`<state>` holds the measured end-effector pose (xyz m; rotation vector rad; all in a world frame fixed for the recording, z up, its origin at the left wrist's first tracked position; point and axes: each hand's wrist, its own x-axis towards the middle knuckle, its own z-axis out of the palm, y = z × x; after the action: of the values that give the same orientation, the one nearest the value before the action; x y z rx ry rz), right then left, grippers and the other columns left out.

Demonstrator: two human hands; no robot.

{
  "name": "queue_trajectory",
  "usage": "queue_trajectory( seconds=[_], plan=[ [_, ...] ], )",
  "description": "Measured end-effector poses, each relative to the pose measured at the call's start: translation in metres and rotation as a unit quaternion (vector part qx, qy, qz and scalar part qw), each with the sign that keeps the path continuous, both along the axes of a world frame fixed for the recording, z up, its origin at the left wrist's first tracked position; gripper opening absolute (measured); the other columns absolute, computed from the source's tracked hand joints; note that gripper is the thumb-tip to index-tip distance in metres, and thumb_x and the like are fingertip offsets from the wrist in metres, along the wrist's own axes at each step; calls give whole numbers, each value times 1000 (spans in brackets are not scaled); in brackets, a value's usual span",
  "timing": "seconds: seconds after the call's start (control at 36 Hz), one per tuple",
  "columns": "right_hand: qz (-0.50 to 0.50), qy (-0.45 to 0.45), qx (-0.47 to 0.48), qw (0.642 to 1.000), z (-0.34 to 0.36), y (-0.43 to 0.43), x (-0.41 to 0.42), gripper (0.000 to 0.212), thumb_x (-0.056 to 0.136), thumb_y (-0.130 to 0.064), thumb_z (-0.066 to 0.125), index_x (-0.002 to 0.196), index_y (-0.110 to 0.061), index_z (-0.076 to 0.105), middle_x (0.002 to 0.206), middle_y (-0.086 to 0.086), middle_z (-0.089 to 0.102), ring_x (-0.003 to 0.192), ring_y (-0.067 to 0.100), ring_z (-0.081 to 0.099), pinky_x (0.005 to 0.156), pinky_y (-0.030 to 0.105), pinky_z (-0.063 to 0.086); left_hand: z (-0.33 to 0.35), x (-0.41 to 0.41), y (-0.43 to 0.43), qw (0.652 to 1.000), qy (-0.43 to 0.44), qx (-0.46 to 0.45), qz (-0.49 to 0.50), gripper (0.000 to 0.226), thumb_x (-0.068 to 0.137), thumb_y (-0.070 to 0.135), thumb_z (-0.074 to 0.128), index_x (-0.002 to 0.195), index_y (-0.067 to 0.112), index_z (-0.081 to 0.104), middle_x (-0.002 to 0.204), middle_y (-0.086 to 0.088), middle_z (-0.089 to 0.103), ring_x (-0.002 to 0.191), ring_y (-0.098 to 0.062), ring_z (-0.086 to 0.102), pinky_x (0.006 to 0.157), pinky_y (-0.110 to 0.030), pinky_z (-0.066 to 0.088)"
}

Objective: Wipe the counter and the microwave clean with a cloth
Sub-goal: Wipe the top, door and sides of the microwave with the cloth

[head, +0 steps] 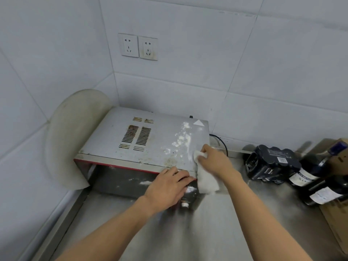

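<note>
1. The grey metal microwave [143, 140] with red front trim stands in the tiled corner, on the left rear part of the stainless steel counter [207, 238].
2. White powder [181, 138] is scattered over the right side of the microwave top, and there are smaller smears on the dark door.
3. The right hand [212, 158] grasps a white cloth [207, 179], fingers curled round its upper end. That end presses on the top's right edge beside the powder. The rest of the cloth hangs down the right front corner, nearly to the counter.
4. The left hand [167, 187] lies on the front top edge of the microwave, above the control panel. Its fingers are stretched out and relaxed, holding nothing.
5. A pale round board [75, 136] leans in the corner against the microwave's left side.
6. A black cable [222, 142] runs from behind the microwave along the wall base.
7. On the right of the counter are a black shrink-wrapped pack of cans [271, 162], dark labelled bottles [310, 178] lying down (label text is not legible), and a brown cardboard box [337, 223].
8. Two white wall sockets [138, 46] sit side by side above the microwave.
</note>
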<state>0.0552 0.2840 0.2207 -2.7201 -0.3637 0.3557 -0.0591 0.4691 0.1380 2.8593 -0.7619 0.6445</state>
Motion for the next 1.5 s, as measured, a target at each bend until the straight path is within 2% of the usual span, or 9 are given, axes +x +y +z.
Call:
queue_trajectory(
  seconds=[0.14,0.31,0.42,0.58,0.86,1.06,1.14,1.31,1.5],
  plan=[
    [48,34,-36,998,4,-7,3,13,93,-38,52,97,-25,50,86,-4,62,85,21,58,65,33,40,2,3,4,1000,5,-7,-19,42,97,38,65,138,30,60,128,11,59,100,-17,55,85,-33,53],
    [-37,-21,4,999,7,12,23,19,97,-32,47,114,-25,49,108,9,64,100,34,60,86,46,52,1,4,5,999,31,-1,-17,46,97,39,65,142,32,56,131,13,58,103,-15,52,87,-32,51],
    [-25,-14,-6,1000,5,10,15,16,100,-33,46,113,-23,47,104,11,63,97,35,59,78,42,50,2,3,5,999,34,2,-13,45,97,39,64,140,31,57,131,11,58,103,-17,53,86,-34,52],
    [38,55,-29,997,8,-9,-7,13,95,-35,52,100,-23,52,86,-7,58,90,25,58,73,37,41,3,7,7,999,33,-12,-17,44,96,39,64,139,31,60,128,10,59,103,-18,53,84,-34,51],
    [-44,-1,-1,999,8,15,16,15,97,-35,46,109,-27,45,110,10,62,100,34,57,84,44,51,9,1,3,999,43,-18,-13,42,93,36,67,134,30,63,126,10,61,99,-17,55,82,-33,49],
    [23,26,-50,998,2,5,-8,16,96,-38,48,105,-26,43,99,5,64,94,30,59,78,39,49,4,1,3,999,35,-30,-15,44,94,37,64,137,30,61,127,11,61,102,-16,55,87,-32,50],
    [22,27,-31,999,1,1,-7,13,95,-36,49,102,-26,45,97,4,65,93,29,60,75,38,47,1,3,3,999,33,-35,-16,44,94,36,66,137,31,61,127,12,60,102,-16,55,86,-32,50],
    [-56,-19,11,998,5,14,7,15,98,-35,40,107,-25,47,106,7,59,94,32,55,89,50,51,6,2,3,999,36,-33,-22,43,91,34,73,133,30,64,123,11,61,99,-15,55,83,-31,52],
    [15,19,-46,999,-1,3,-15,15,98,-37,45,108,-26,42,104,7,65,98,32,59,85,42,50,1,1,1,998,34,-44,-15,46,90,34,75,134,31,63,124,11,61,101,-16,56,86,-31,51]
  ],
)
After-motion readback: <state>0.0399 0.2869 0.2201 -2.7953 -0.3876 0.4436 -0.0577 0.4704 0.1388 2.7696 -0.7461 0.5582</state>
